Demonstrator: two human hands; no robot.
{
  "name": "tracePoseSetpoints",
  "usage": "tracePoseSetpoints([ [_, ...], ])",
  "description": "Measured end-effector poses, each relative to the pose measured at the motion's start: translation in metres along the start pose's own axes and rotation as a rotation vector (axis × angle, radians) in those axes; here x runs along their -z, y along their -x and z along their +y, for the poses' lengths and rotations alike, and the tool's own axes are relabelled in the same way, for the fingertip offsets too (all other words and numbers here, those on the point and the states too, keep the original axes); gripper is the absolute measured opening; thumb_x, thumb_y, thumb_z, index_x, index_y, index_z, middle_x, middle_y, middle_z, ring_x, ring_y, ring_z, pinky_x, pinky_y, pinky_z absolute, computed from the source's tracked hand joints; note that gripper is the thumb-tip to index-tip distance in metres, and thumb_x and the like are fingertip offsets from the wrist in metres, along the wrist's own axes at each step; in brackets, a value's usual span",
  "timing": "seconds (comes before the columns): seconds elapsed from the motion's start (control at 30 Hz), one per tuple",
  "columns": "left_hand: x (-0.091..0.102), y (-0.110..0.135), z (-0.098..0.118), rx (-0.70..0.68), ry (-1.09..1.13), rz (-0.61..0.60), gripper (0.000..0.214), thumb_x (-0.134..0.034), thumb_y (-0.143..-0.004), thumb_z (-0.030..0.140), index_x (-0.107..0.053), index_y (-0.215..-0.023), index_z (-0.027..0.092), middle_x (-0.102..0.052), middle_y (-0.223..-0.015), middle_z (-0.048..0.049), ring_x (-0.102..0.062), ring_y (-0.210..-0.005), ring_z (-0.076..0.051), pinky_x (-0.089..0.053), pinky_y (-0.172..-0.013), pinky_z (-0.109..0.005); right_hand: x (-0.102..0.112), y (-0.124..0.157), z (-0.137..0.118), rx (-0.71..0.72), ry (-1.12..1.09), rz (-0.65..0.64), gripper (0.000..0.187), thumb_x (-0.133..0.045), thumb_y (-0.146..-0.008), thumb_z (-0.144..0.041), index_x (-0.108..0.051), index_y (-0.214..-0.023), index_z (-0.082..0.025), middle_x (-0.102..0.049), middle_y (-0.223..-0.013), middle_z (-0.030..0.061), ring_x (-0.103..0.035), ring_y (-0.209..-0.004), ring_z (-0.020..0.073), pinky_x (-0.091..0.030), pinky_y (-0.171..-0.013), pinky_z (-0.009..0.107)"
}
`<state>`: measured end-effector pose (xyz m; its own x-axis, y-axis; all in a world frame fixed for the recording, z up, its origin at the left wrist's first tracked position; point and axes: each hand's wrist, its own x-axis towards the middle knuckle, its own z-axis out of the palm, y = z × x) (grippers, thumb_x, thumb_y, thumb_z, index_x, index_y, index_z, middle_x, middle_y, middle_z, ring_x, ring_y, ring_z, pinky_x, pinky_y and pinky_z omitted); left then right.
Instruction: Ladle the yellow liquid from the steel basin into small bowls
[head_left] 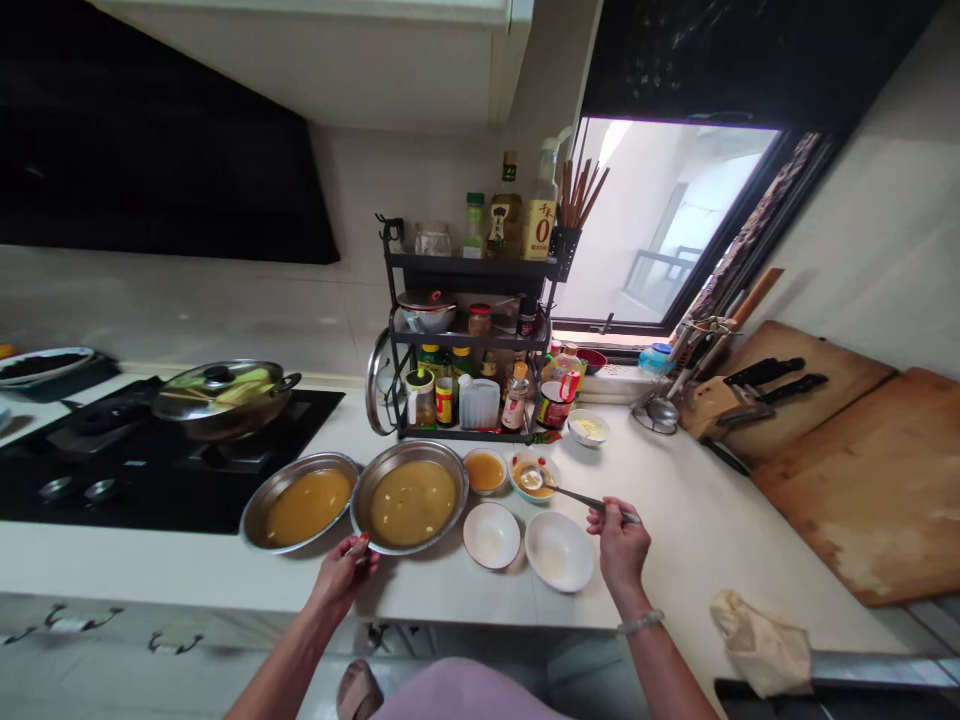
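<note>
My right hand is closed around the handle of a metal spoon. The spoon's head rests in a small patterned bowl of orange-brown liquid. At the near rim of a round steel basin, my left hand pinches the edge; cloudy yellowish liquid with pale bits fills the basin. A second steel basin, holding orange-brown liquid, stands left of it. Close by is a small bowl of similar liquid. Two white bowls sit in front, each with a little pale residue.
A lidded pan stands on the black gas stove at left. Behind the bowls is a black rack of bottles and jars. Right: a small bowl of pale chopped food, knife block, cutting boards, cloth.
</note>
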<state>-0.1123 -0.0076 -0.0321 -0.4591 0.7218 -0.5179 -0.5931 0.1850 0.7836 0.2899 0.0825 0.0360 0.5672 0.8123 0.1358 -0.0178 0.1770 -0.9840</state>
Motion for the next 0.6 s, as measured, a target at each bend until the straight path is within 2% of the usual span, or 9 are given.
tracePoseSetpoints([
  [0.13, 0.001, 0.0, -0.002, -0.009, -0.007, -0.022, 0.017, -0.068, -0.073, 0.006, -0.054, -0.069, 0.015, -0.059, -0.054, 0.0008, -0.06, -0.045, -0.012, -0.049, -0.045, -0.02, -0.005, 0.006, -0.008, 0.007, 0.001, -0.006, 0.038, -0.065, -0.074, -0.05, -0.059, -0.085, -0.014, -0.062, -0.049, -0.0026, -0.057, -0.037, 0.0134, -0.048, -0.038, 0.024],
  [0.27, 0.002, -0.002, -0.004, -0.014, -0.017, -0.039, 0.019, -0.072, -0.07, 0.01, -0.054, -0.069, 0.016, -0.059, -0.053, 0.0008, -0.059, -0.045, -0.012, -0.048, -0.044, -0.02, -0.018, 0.016, -0.02, -0.002, -0.023, -0.045, 0.037, -0.067, -0.073, -0.049, -0.059, -0.085, -0.015, -0.062, -0.049, -0.0026, -0.056, -0.037, 0.0133, -0.048, -0.038, 0.024],
  [0.47, 0.0, 0.001, -0.002, -0.002, -0.027, -0.06, 0.022, -0.072, -0.071, 0.014, -0.051, -0.066, 0.017, -0.059, -0.05, -0.0001, -0.058, -0.043, -0.012, -0.047, -0.043, -0.02, -0.058, 0.04, -0.034, -0.019, -0.092, -0.195, 0.035, -0.066, -0.075, -0.049, -0.059, -0.084, -0.016, -0.062, -0.051, -0.0019, -0.055, -0.04, 0.0136, -0.046, -0.037, 0.024],
  [0.6, -0.003, 0.005, 0.002, 0.012, -0.024, -0.068, 0.028, -0.074, -0.07, 0.017, -0.048, -0.062, 0.017, -0.058, -0.048, 0.0008, -0.057, -0.042, -0.011, -0.045, -0.042, -0.019, -0.085, 0.058, -0.032, 0.017, -0.059, -0.336, 0.034, -0.062, -0.079, -0.05, -0.061, -0.087, -0.017, -0.061, -0.053, -0.0022, -0.055, -0.041, 0.0139, -0.047, -0.037, 0.024],
])
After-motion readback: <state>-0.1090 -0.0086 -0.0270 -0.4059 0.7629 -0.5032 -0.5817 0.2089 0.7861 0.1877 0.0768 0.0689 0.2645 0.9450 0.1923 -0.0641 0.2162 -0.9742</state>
